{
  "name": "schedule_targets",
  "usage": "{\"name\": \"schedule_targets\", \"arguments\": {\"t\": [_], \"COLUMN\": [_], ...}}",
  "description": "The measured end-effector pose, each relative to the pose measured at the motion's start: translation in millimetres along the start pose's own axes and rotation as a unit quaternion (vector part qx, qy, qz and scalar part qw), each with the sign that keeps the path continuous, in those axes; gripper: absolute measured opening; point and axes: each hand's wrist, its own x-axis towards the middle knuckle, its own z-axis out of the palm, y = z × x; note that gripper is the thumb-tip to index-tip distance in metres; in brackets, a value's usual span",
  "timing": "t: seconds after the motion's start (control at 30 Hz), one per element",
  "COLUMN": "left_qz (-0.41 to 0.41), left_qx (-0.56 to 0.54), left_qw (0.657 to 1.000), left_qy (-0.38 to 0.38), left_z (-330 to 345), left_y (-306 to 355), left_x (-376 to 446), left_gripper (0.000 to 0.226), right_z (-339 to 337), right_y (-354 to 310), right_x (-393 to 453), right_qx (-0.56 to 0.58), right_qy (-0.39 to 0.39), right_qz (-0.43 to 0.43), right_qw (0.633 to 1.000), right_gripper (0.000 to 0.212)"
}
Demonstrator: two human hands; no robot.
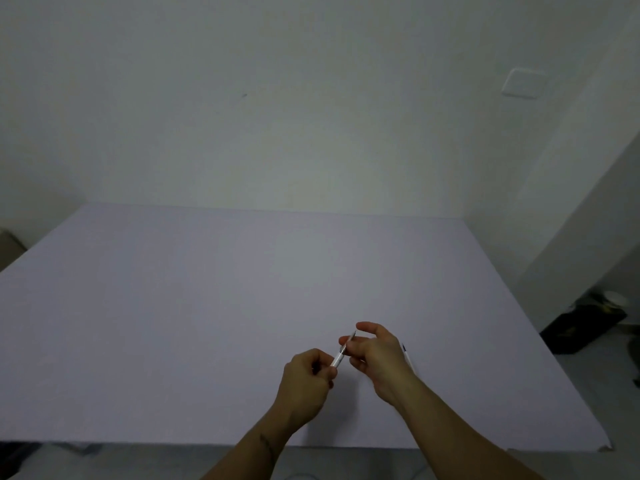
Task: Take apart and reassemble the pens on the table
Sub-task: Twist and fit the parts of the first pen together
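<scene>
A slim white pen (341,353) is held above the pale lilac table (207,289), tilted up to the right. My left hand (306,386) grips its lower end in a closed fist. My right hand (375,355) pinches the pen's upper part near the thin tip, with the index finger raised above it. A second white pen (408,358) with a dark tip lies on the table just right of my right hand, partly hidden by the wrist.
The table's front edge (311,445) runs just below my forearms, its right edge beside a white wall. A dark bag (581,327) with a pale round object sits on the floor at the right. A wall plate (523,83) is high up.
</scene>
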Motion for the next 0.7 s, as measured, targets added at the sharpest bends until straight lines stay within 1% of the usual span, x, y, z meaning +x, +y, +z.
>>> {"name": "schedule_targets", "arguments": {"t": [0.1,0.2,0.3,0.47,0.7], "left_qz": [0.003,0.005,0.000,0.001,-0.001], "left_qx": [0.000,-0.014,-0.038,-0.079,-0.087], "left_qw": [1.000,1.000,0.999,0.997,0.995], "left_qy": [-0.007,-0.016,-0.023,-0.024,-0.052], "left_z": [2.4,3.0,4.2,4.9,6.5], "left_y": [0.4,1.1,5.0,9.6,9.4], "left_x": [1.4,1.6,0.8,-1.0,-3.6], "left_gripper": [0.017,0.024,0.029,0.023,0.024], "right_z": [-1.0,-2.4,-4.6,-14.6,-18.6], "right_y": [-1.0,-1.1,0.0,0.9,3.4], "right_x": [0.5,0.9,3.0,8.8,10.3], "right_qx": [0.001,-0.004,0.023,0.104,0.121], "right_qy": [-0.009,-0.017,-0.026,-0.025,-0.025], "right_qz": [-0.006,-0.015,-0.011,0.014,0.015], "right_qw": [1.000,1.000,0.999,0.994,0.992], "right_gripper": [0.042,0.042,0.042,0.039,0.038]}}
